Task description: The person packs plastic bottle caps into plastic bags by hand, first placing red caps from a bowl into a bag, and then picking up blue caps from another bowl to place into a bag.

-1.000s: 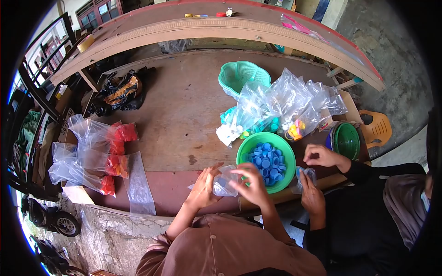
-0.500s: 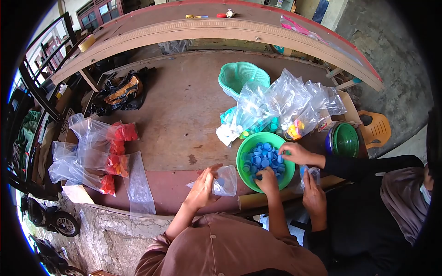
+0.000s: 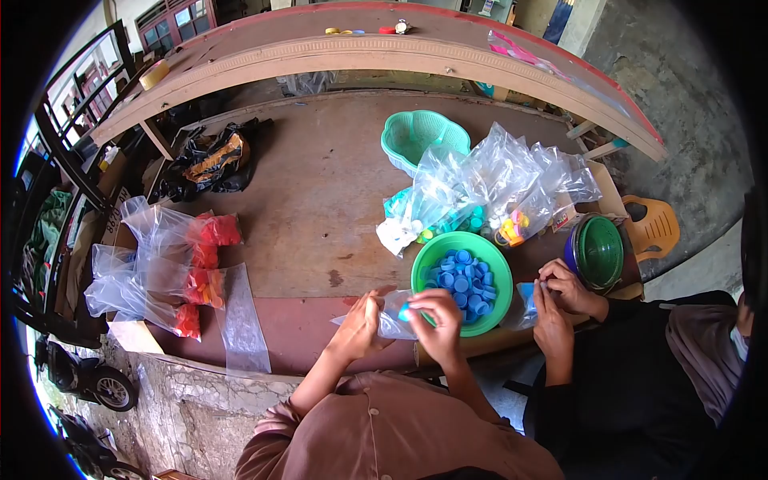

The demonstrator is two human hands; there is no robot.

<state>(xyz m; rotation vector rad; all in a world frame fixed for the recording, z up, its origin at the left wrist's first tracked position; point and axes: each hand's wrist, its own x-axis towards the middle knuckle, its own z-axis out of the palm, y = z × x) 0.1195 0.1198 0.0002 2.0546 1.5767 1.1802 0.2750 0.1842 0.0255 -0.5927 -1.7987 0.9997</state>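
My left hand (image 3: 358, 326) is closed on a clear plastic bag (image 3: 394, 322) near the table's front edge. Between the fingertips of my right hand (image 3: 437, 322) is a blue bottle cap (image 3: 404, 312), close to the bag's mouth. Just to the right stands a green bowl (image 3: 502, 268) holding many loose blue caps (image 3: 462, 280). Beyond the bowl a co-worker's two hands (image 3: 556, 308) are together around another clear bag (image 3: 528, 302) with blue in it.
Clear bags (image 3: 500, 168) with coloured caps lie behind the bowl, beside a pale green basket (image 3: 424, 132). On the left are bags of red caps (image 3: 200, 276) and a black plastic bag (image 3: 216, 164). Nested bowls (image 3: 598, 252) stand at right; a raised shelf (image 3: 360, 52) spans the back.
My right hand has come out of the green bowl and moved left to the bag with a blue cap. The co-worker's hand has left the bowl for their own bag.
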